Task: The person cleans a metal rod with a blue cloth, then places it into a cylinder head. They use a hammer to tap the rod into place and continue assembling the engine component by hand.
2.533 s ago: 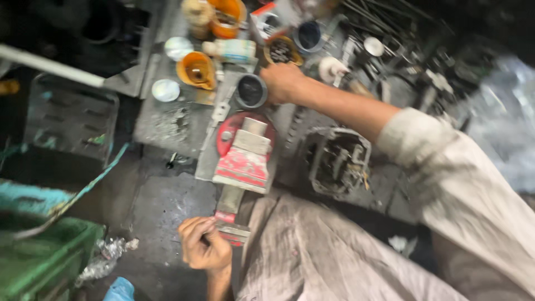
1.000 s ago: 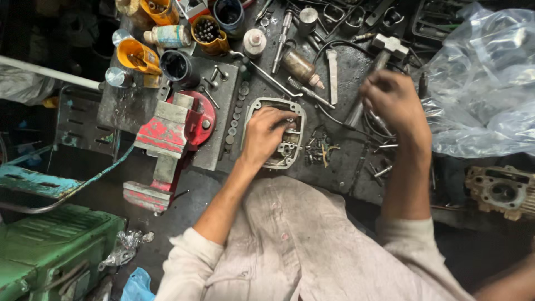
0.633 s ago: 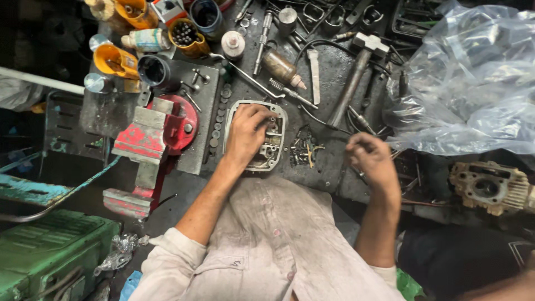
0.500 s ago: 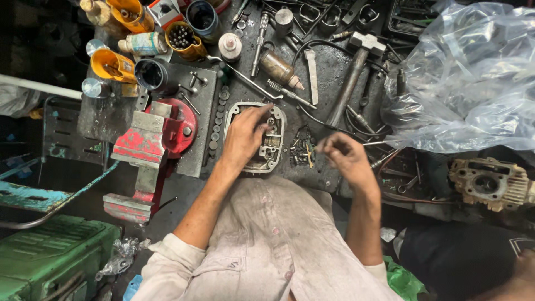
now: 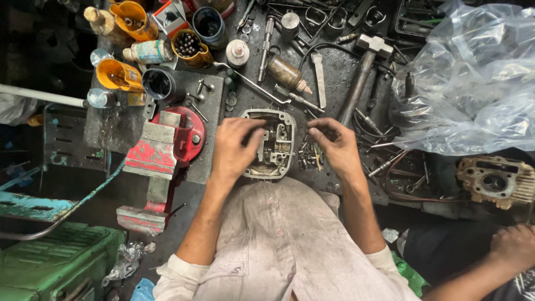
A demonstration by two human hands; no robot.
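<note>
The head camera looks down on a dirty workbench, where the left hand [image 5: 234, 150] lies cupped over the left edge of a metal engine cover [image 5: 271, 143] beside a red bench vise [image 5: 161, 150], steadying it. The right hand [image 5: 334, 146], fingertips pinched together though I cannot tell on what, hovers above loose small bolts [image 5: 309, 159]; the work looks like fitting fasteners, which calls for precise fingertip placement.

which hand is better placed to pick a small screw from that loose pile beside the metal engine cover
The right hand, probably. Its fingertips hover just above the small parts pile right of the engine cover, while the left hand rests on the cover's left edge, steadying it.
</note>
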